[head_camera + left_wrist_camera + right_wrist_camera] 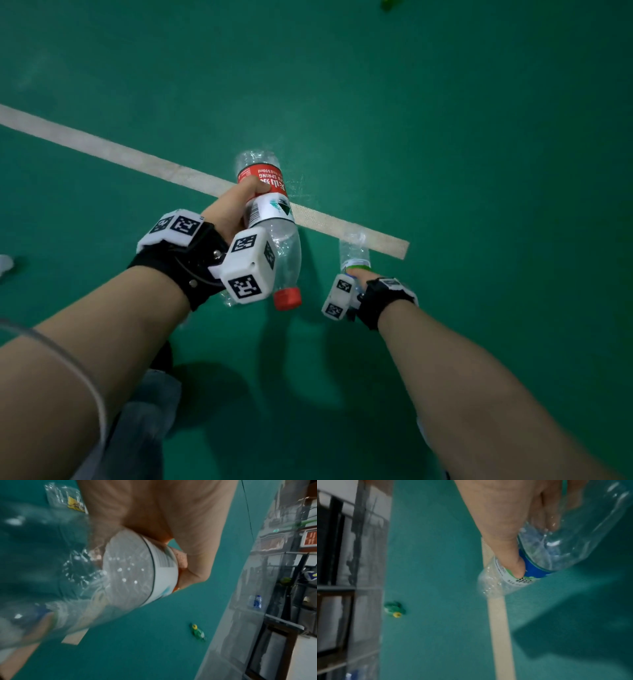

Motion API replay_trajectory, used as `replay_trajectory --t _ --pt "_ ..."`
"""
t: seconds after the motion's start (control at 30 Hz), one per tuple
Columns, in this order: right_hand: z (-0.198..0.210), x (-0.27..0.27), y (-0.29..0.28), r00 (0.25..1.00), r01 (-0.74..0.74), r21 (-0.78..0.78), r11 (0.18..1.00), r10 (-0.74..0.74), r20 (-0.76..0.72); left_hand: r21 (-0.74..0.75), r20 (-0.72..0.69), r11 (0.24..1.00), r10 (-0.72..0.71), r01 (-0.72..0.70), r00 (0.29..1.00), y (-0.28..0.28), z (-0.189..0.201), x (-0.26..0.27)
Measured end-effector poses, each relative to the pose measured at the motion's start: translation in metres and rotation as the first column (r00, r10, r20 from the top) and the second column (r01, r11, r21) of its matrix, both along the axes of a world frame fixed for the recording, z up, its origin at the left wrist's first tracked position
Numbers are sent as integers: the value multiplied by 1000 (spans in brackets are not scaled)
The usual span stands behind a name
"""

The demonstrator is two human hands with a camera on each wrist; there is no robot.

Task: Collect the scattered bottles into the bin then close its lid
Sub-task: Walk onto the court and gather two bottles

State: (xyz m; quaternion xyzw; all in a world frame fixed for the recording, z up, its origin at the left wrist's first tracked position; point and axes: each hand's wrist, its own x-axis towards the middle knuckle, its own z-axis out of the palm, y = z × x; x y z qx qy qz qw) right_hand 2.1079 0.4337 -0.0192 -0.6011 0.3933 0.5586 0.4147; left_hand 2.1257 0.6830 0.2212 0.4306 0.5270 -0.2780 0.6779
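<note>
The left hand [230, 209], just left of centre in the head view, has its thumb and fingers wrapped round the label of a clear, ribbed plastic bottle [270, 219] with a red-and-white wrapper and a red screw cap [287, 298]; the cap points toward the lower edge of the frame and the base toward the top. The right hand [363, 275], lower and right of centre, is curled round a second clear bottle [354, 253], and its thumb presses on a green, white and blue label, as the right wrist view shows closely.

Both bottles are thin, crinkled, see-through plastic, and both are held above a smooth green floor [479, 154] crossed by one pale woven tape strip [102, 147] running from the left edge toward centre right.

Bottles counted: two in the hands; one small green bottle [198, 632] with a yellow cap lying on the floor, seen in both wrist views and only as a green scrap at the top edge of the head view; one blue-labelled bottle [257, 601] standing by the wall at the right of the left wrist view alone. That view also shows clear crumpled plastic with a yellow patch [68, 500] at upper left. No view shows the bin.
</note>
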Motion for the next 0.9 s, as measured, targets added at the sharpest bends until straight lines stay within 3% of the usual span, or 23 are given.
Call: replay_trajectory --t 0.13,0.27,0.5,0.63,0.77,0.9 --pt "185 37 -1 965 224 10 974 -223 140 3 26 995 -101 100 995 -29 99 26" --pt "351 70 -36 884 389 186 902 -423 201 -26 138 969 -238 244 961 -72 230 63" --pt "641 115 -159 693 493 409 768 -631 349 31 393 850 -494 526 775 -226 462 140" --pt "768 120 -282 613 456 464 759 -646 454 60 533 796 -536 602 655 -362 572 161" --pt "877 97 -422 426 477 496 726 -684 592 65 626 700 -584 712 517 -517 662 166" --pt "949 49 -556 231 533 490 690 -676 700 70 698 556 -621 828 357 -670 727 144"
